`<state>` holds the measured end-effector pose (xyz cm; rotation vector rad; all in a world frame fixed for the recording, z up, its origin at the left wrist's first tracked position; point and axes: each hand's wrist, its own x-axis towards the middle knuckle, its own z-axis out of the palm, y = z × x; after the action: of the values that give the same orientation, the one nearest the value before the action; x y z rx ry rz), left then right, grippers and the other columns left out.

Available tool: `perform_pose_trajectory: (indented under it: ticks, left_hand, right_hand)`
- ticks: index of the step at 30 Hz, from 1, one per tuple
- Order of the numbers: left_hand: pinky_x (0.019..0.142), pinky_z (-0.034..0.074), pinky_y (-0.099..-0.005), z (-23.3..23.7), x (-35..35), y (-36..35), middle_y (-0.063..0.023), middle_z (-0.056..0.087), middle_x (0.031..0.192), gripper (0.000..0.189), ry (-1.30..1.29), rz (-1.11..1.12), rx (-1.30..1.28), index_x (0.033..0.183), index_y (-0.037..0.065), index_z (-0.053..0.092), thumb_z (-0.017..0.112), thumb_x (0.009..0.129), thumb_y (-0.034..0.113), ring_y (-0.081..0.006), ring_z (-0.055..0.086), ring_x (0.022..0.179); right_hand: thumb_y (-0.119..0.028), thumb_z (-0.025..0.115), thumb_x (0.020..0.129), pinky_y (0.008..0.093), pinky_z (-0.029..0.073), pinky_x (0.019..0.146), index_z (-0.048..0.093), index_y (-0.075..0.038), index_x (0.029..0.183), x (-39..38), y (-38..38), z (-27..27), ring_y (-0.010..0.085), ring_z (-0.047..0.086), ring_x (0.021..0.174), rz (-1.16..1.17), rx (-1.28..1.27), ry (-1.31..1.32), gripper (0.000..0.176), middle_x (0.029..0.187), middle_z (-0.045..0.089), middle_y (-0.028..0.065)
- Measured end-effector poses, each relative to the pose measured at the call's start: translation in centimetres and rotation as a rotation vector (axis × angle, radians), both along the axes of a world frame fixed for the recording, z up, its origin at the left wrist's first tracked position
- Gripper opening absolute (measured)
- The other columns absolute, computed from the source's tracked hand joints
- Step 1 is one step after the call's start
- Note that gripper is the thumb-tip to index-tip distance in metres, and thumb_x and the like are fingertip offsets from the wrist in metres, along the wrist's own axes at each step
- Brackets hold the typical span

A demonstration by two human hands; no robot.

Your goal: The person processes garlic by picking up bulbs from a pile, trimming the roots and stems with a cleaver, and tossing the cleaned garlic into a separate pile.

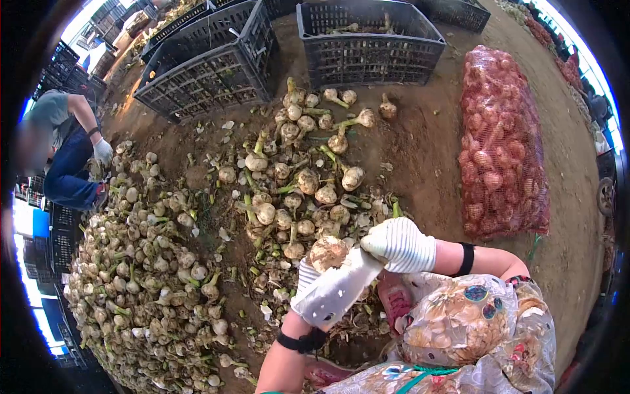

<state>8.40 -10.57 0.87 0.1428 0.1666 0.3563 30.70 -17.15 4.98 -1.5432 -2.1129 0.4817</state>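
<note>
In a white glove, my left hand [328, 289] is closed around a large garlic bulb [328, 254], its root side facing up. My right hand [400, 245], in a striped white glove, is closed beside the bulb, its fingers meeting the left glove; what it grips is hidden. A green stem pokes up behind the right glove. Loose garlic bulbs with stems [307, 181] lie on the soil just beyond both hands.
A big garlic heap [151, 282] covers the left ground. Black crates [371, 59] stand at the back. A full red net bag [502, 144] lies right. Another person [72, 141] crouches at the far left.
</note>
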Motion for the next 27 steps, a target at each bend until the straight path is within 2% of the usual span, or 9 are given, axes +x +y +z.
perform_pose_trajectory:
  ticks: [4, 6, 8, 12, 14, 16, 20, 24, 27]
  left_hand:
    - [0.079, 0.054, -0.0327, -0.7, -0.3, -0.3, -0.0105, 0.059, 0.119, 0.034, -0.01, -0.046, -0.388, 0.125, 0.004, 0.05, 0.05, 0.092, 0.004, -0.0204, 0.063, 0.098]
    - [0.077, 0.054, -0.0327, -1.1, -0.3, 0.1, -0.0097, 0.061, 0.116, 0.033, 0.179, -0.039, 0.118, 0.124, 0.004, 0.051, 0.053, 0.091, 0.004, -0.0202, 0.063, 0.097]
    - [0.078, 0.054, -0.0319, -1.3, 0.7, 1.5, -0.0079, 0.063, 0.113, 0.031, 0.528, -0.021, 1.28, 0.12, 0.002, 0.053, 0.054, 0.09, 0.005, -0.0198, 0.063, 0.096]
    - [0.084, 0.053, -0.0307, -2.0, 1.1, 0.2, -0.0085, 0.061, 0.117, 0.035, 0.714, 0.085, 1.154, 0.119, 0.002, 0.053, 0.059, 0.085, 0.001, -0.0168, 0.06, 0.101]
    - [0.092, 0.048, -0.0338, -2.5, 1.6, 0.1, -0.0097, 0.056, 0.122, 0.039, 0.852, 0.237, 2.229, 0.119, 0.004, 0.054, 0.062, 0.081, -0.001, -0.02, 0.055, 0.109]
    - [0.093, 0.046, -0.0359, -1.4, 2.3, 0.0, -0.0091, 0.059, 0.117, 0.036, 0.75, 0.213, 1.391, 0.119, 0.005, 0.055, 0.062, 0.083, 0.007, -0.0222, 0.057, 0.107]
    - [0.092, 0.047, -0.0351, -2.5, 0.4, 2.0, -0.0085, 0.061, 0.112, 0.042, 0.842, 0.028, 1.447, 0.125, 0.005, 0.047, 0.061, 0.086, 0.013, -0.0206, 0.057, 0.107]
    - [0.091, 0.049, -0.0313, -2.2, 0.8, 2.5, -0.0079, 0.058, 0.115, 0.042, 0.871, 0.2, 0.884, 0.127, 0.004, 0.042, 0.059, 0.088, 0.01, -0.0192, 0.057, 0.105]
    - [0.087, 0.051, -0.0292, -1.9, 1.7, 3.3, -0.0091, 0.057, 0.114, 0.037, 0.946, 0.271, 0.589, 0.123, 0.006, 0.046, 0.059, 0.091, 0.016, -0.0182, 0.056, 0.102]
  right_hand:
    - [-0.015, 0.063, 0.069, 0.0404, 0.043, 0.053, 0.053, -0.009, 0.073, 0.1, 0.0, -1.8, 0.0324, 0.056, 0.059, -0.05, 0.024, 0.085, 0.013, 0.061, 0.051, 0.009]
    - [-0.014, 0.064, 0.069, 0.0399, 0.044, 0.054, 0.053, -0.009, 0.075, 0.2, -0.1, -2.1, 0.0326, 0.057, 0.061, -0.074, 0.007, 0.101, 0.014, 0.063, 0.052, 0.0093]
    - [-0.014, 0.064, 0.069, 0.0398, 0.044, 0.054, 0.054, -0.009, 0.076, 0.4, -0.3, -2.9, 0.0328, 0.057, 0.061, -0.121, -0.016, 0.105, 0.014, 0.064, 0.053, 0.0093]
    - [-0.012, 0.066, 0.068, 0.0383, 0.045, 0.055, 0.053, -0.012, 0.073, 1.5, -0.4, -3.0, 0.0318, 0.058, 0.063, -0.257, -0.093, 0.069, 0.014, 0.064, 0.054, 0.0093]
    - [-0.01, 0.067, 0.071, 0.0369, 0.045, 0.054, 0.055, -0.011, 0.075, 1.4, 0.1, -2.1, 0.0312, 0.057, 0.06, -0.206, -0.05, 0.062, 0.013, 0.064, 0.055, 0.0097]
    - [-0.009, 0.067, 0.075, 0.0347, 0.044, 0.052, 0.056, -0.01, 0.078, 1.2, 0.1, -2.4, 0.0282, 0.057, 0.058, -0.294, 0.01, 0.167, 0.011, 0.065, 0.056, 0.0095]
    - [-0.015, 0.07, 0.083, 0.0238, 0.044, 0.046, 0.059, -0.007, 0.091, 1.8, -0.4, -5.1, 0.0092, 0.056, 0.058, -0.683, -0.14, 0.856, 0.016, 0.069, 0.062, 0.0047]
    - [-0.011, 0.071, 0.072, 0.0314, 0.048, 0.055, 0.059, -0.009, 0.087, 0.9, -1.2, -2.8, 0.0226, 0.059, 0.058, -0.392, -0.04, 0.263, 0.018, 0.069, 0.058, 0.0069]
    - [-0.008, 0.066, 0.067, 0.0359, 0.045, 0.054, 0.057, -0.011, 0.08, 0.4, -1.1, -1.0, 0.0303, 0.055, 0.058, -0.228, -0.012, 0.283, 0.016, 0.064, 0.052, 0.0091]
